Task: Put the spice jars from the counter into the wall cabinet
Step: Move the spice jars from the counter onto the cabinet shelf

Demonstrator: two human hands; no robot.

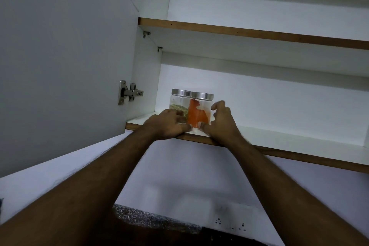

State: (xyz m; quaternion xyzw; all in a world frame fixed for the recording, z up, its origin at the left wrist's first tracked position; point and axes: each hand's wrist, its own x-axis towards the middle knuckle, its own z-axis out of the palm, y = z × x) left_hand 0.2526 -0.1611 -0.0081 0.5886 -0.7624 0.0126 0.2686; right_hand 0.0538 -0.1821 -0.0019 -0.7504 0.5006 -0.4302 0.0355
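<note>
From the head view, two jars stand touching on the cabinet's lower shelf, the left hand resting straight-fingered before the green jar, the right hand curled round the orange jar.

I have one view only, the head camera, so nothing is shared; it sits below the cabinet and tilts steeply up into it; the lower shelf is close; wide-angle bending shows; counter at bottom edge.
</note>
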